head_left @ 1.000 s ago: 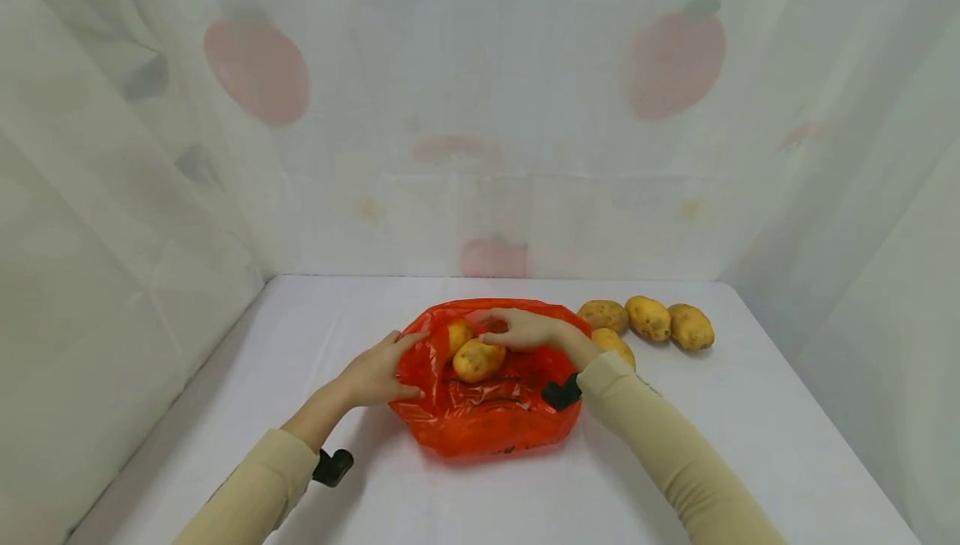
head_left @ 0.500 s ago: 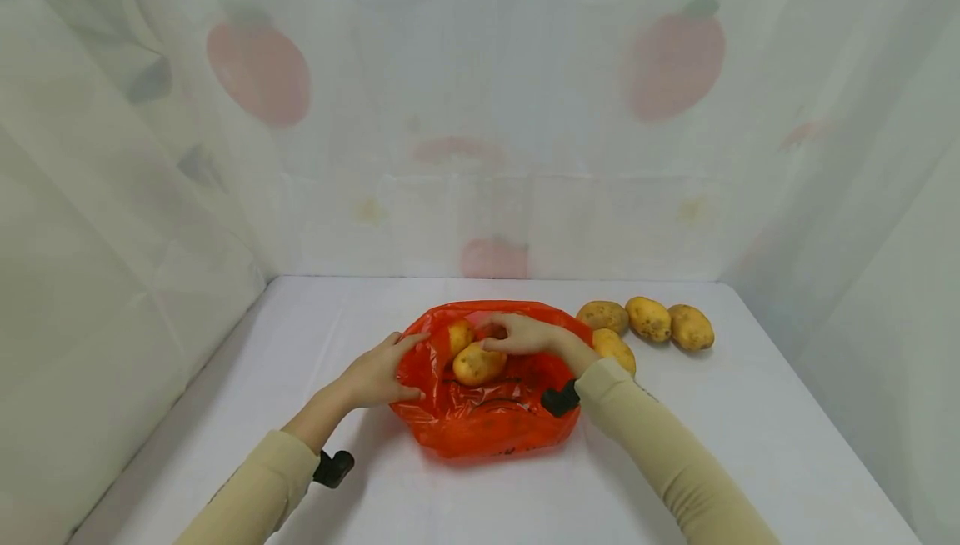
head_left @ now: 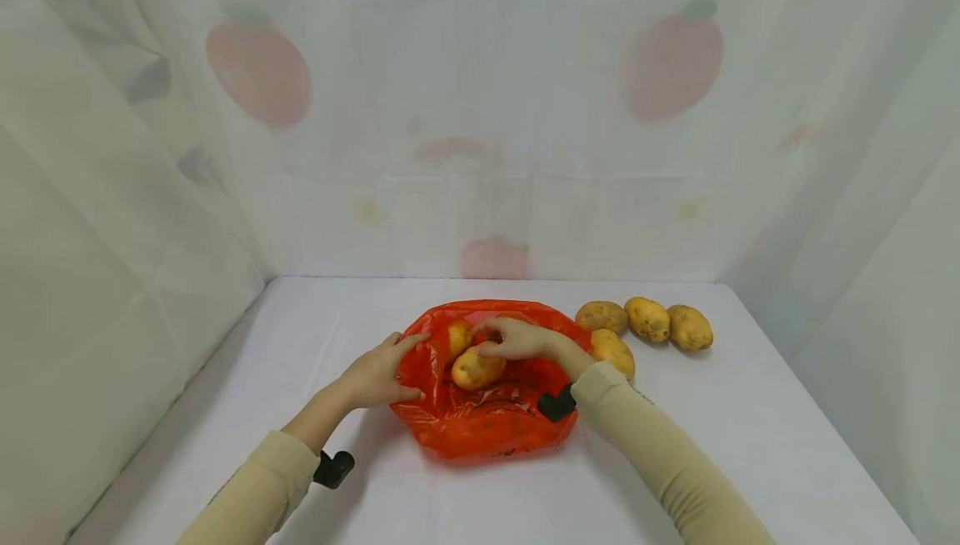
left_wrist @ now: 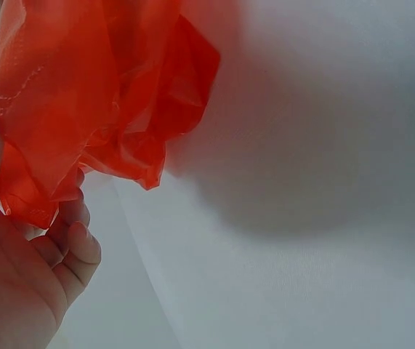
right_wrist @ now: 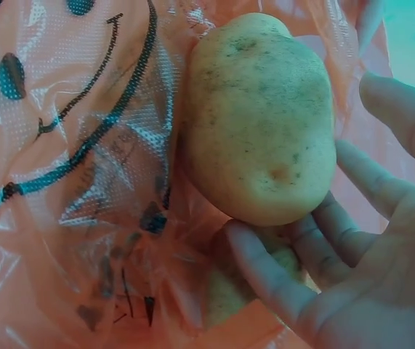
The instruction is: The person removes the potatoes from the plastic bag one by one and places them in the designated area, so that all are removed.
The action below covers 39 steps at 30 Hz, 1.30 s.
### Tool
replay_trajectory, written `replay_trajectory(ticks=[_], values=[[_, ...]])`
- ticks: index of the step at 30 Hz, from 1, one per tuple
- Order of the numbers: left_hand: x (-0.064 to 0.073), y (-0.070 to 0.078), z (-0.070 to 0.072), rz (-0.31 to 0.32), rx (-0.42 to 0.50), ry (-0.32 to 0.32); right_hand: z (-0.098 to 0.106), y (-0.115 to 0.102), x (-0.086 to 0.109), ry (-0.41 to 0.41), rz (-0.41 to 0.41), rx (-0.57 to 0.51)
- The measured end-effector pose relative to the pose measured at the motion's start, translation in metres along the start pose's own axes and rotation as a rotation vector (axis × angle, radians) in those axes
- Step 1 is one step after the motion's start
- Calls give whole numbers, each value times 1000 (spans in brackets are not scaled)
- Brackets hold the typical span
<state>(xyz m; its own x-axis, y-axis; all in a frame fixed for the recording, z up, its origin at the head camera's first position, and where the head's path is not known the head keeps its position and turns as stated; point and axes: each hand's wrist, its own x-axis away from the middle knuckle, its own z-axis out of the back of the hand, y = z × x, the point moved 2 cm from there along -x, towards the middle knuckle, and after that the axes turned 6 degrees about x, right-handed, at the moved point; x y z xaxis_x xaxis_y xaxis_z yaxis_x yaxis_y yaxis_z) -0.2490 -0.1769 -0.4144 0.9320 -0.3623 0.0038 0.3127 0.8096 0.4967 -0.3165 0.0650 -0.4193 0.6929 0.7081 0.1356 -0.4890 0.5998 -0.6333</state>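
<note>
A red plastic bag (head_left: 495, 435) lies on the table with its mouth spread toward me. My left hand (head_left: 375, 374) grips the bag's left edge; in the left wrist view, fingers curl under the bunched plastic (left_wrist: 62, 94). Inside the bag, a yellow potato (head_left: 477, 368) sits in front of a second potato (head_left: 458, 335) near the left wall. My right hand (head_left: 521, 338) reaches into the mouth from the right. In the right wrist view its loosely bent fingers (right_wrist: 276, 280) rest at the lower edge of the nearer potato (right_wrist: 262, 123), with the thumb spread away from it.
Several loose potatoes lie right of the bag: a browner one (head_left: 602, 316), two yellow ones (head_left: 647, 318) beyond it, and one (head_left: 612, 352) close by the right forearm. White patterned sheets (head_left: 480, 112) hang behind and along both sides of the white table (head_left: 322, 320).
My right hand has shifted slightly down and toward me inside the bag, and the nearer potato has settled a little lower. The left hand holds its place on the bag's edge.
</note>
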Motion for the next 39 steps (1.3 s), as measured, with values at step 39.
replay_trajectory(ticks=[39], values=[[0, -2, 0, 10, 2, -18, -22, -2, 0, -56, 14, -4]])
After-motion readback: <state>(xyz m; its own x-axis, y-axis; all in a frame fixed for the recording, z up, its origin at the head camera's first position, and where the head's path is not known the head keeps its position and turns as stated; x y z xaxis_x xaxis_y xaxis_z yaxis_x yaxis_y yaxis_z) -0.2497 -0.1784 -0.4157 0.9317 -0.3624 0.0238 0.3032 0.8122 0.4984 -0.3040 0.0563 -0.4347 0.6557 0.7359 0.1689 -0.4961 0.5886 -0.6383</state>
